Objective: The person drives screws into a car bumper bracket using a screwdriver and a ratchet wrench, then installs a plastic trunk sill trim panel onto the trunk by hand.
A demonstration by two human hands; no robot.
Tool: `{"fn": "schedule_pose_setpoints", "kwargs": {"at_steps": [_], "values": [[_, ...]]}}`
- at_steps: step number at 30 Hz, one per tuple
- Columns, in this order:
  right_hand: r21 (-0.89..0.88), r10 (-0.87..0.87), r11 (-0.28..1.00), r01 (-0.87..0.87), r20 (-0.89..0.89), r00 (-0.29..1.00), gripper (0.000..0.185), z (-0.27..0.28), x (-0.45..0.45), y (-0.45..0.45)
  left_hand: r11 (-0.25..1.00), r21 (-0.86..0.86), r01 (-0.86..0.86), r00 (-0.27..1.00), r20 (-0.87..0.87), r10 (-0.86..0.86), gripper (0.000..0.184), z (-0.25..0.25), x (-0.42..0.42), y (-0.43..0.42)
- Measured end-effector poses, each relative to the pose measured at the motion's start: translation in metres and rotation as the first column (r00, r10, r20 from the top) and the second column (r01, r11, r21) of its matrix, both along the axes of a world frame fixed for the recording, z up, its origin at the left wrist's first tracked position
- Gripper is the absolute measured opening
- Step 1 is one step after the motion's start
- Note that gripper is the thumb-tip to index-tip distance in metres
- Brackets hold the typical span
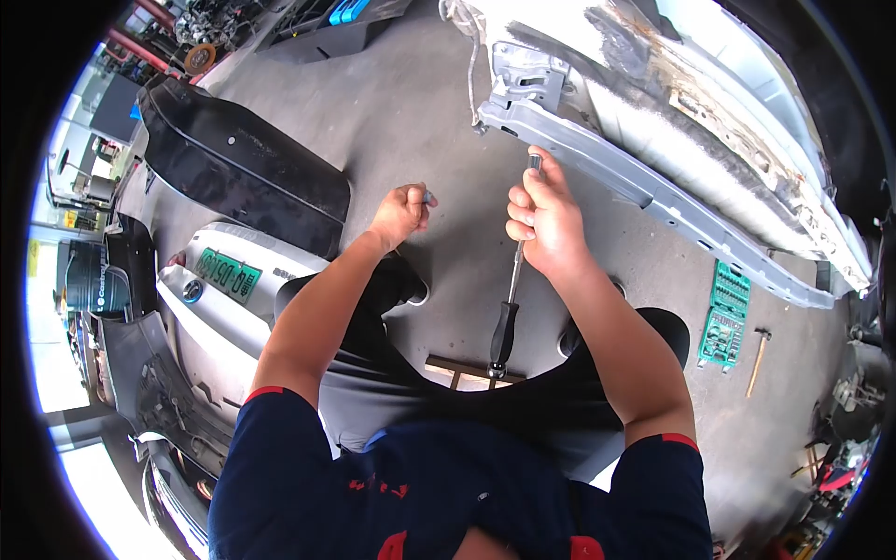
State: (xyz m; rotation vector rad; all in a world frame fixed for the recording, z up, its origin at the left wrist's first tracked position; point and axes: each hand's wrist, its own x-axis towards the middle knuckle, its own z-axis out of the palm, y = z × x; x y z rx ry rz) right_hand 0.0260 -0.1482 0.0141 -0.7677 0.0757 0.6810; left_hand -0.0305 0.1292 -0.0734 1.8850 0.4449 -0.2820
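Observation:
My right hand point(549, 219) is closed around the metal shaft of a ratchet wrench point(505, 329). Its black handle points down toward my lap. At the top of that fist, a short metal socket point(535, 161) shows between thumb and forefinger. The ratchet's head is hidden in the fingers. My left hand point(403, 213) is closed to the left of it, pinching a small grey-blue metal socket point(428, 198), mostly covered by the fingers. Both hands are apart, above the floor between my knees. Just beyond the right hand runs a grey metal bumper beam point(597, 154) on a stripped white car body.
A green socket case point(724, 317) lies open on the right, beside a hammer point(758, 362). On the left are a black car panel point(252, 159) and a white panel with a green number plate point(229, 274). A wooden piece point(443, 367) lies below my lap.

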Motion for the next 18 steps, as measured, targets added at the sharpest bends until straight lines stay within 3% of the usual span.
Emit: {"fn": "schedule_pose_setpoints", "kwargs": {"at_steps": [4,7,8,10,13,16,18], "values": [[0.003,0.012,1.0,-0.012,-0.011,1.0,0.035,0.007,-0.002,-0.003,0.976,-0.04,-0.213,0.974,-0.085,0.209,0.051,0.004,0.006,-0.011],[0.014,0.014,1.0,-0.014,-0.011,1.0,0.035,0.007,-0.001,-0.003,0.977,0.195,0.081,0.993,-0.1,-0.062,0.037,0.014,0.0,-0.016],[0.014,0.012,1.0,-0.012,-0.009,1.0,0.035,0.007,-0.001,-0.003,0.975,0.198,0.099,0.995,-0.035,-0.094,0.035,0.009,-0.001,-0.017],[0.013,0.013,1.0,-0.013,-0.006,1.0,0.034,0.007,0.0,-0.002,0.97,0.206,0.13,0.984,0.096,-0.152,0.041,0.004,-0.004,-0.027],[0.004,0.011,1.0,-0.011,-0.009,1.0,0.034,0.006,-0.001,-0.001,0.966,0.24,0.094,0.982,0.14,-0.13,0.051,0.015,-0.004,-0.049],[-0.005,0.002,1.0,-0.002,-0.005,1.0,0.034,0.001,-0.001,0.001,0.885,0.466,0.009,0.909,0.365,-0.201,0.031,0.002,0.003,-0.055],[0.008,0.012,1.0,-0.012,-0.015,1.0,0.036,-0.002,0.001,0.001,0.909,0.414,0.039,0.969,0.206,-0.136,0.021,0.003,0.013,-0.051]]}}
